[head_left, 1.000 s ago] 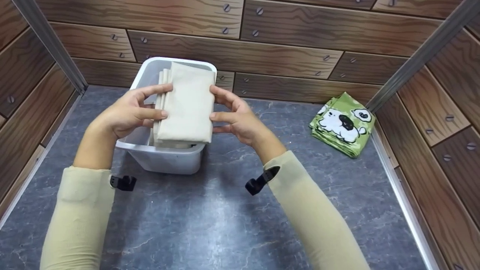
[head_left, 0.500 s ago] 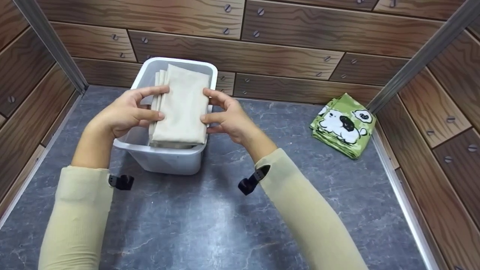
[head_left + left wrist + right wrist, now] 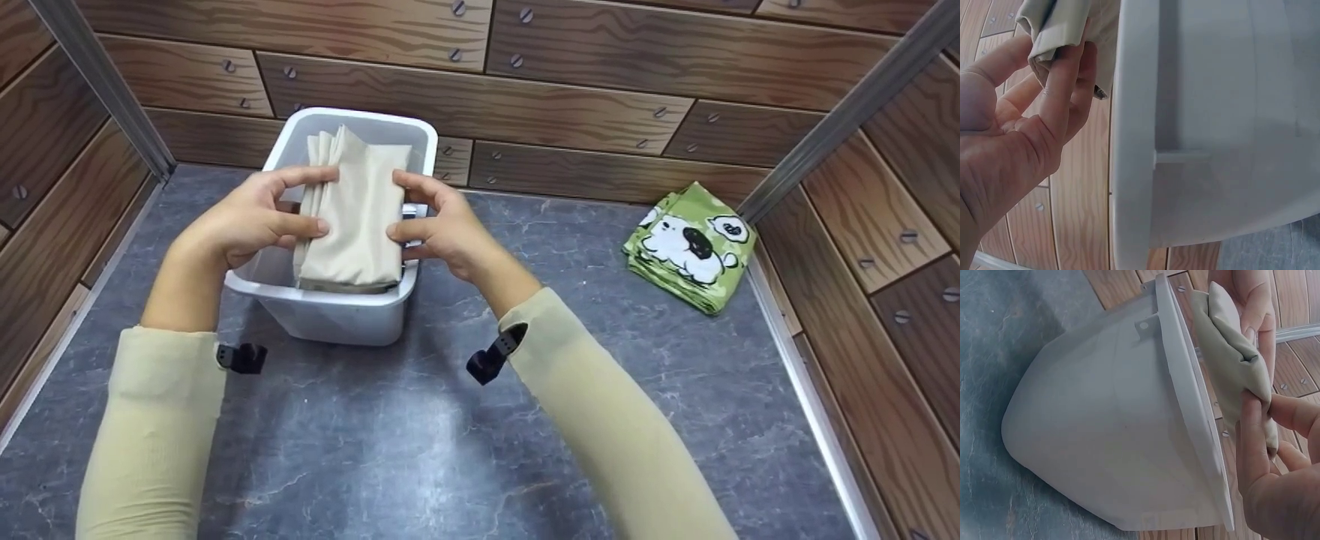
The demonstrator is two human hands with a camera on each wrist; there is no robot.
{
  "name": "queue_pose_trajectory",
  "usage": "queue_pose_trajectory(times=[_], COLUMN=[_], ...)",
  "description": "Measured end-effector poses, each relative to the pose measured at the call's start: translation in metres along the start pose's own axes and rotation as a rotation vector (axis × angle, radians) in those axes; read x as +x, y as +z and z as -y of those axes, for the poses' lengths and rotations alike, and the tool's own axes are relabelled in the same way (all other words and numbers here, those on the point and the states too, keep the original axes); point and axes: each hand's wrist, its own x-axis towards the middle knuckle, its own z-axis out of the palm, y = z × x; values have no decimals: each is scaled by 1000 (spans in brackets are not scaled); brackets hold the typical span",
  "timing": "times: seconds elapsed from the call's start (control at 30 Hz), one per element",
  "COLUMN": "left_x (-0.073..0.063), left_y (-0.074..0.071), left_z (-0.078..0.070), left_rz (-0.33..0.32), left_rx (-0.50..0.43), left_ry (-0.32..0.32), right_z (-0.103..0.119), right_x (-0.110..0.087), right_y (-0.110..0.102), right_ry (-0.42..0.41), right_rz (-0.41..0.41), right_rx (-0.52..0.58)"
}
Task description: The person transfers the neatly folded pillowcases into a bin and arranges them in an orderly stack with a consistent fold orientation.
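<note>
Between my two hands is a folded cream-coloured cloth point(image 3: 364, 217), its layers showing as pleats along the left side. My left hand point(image 3: 251, 217) grips its left edge with thumb and fingers. The right edge is pinched by my right hand point(image 3: 442, 225). Beneath lies a white plastic bin point(image 3: 345, 319); in the head view the cloth overlaps its opening. The right wrist view shows the cloth point(image 3: 1230, 349) just above the bin's rim point(image 3: 1190, 394), bulging and creased where the fingers press. Fingertips behind the cloth are partly hidden.
On the floor at the right, near the corner, lies a folded green cloth point(image 3: 690, 247) with a white dog print. Wood-patterned walls point(image 3: 585, 120) enclose the grey marbled floor point(image 3: 420, 420) on the back and both sides.
The right hand has shifted left, narrowing the cream cloth between the hands. Its top now creases and bows, and the cloth sits slightly further left over the bin. The green cloth stays put.
</note>
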Motion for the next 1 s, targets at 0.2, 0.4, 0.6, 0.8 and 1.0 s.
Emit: queue_pose_trajectory(times=[0.2,0.4,0.6,0.8,1.0], left_x=[3,6,5,5,4], left_y=[-1,-2,-3,-5,-7], left_z=[-5,-4,-3,-1,-1], left_rz=[-10,-36,-62,-79,-94], left_rx=[33,107,176,199,202], left_ry=[-1,-11,-23,-39,-41], right_z=[1,-3,-7,-9,-11], right_x=[4,9,14,15,16], right_y=[2,7,11,11,9], right_ry=[1,-19,-36,-34,-38], right_rz=[-14,-46,-79,-100,-135], right_rx=[35,38,33,2,12])
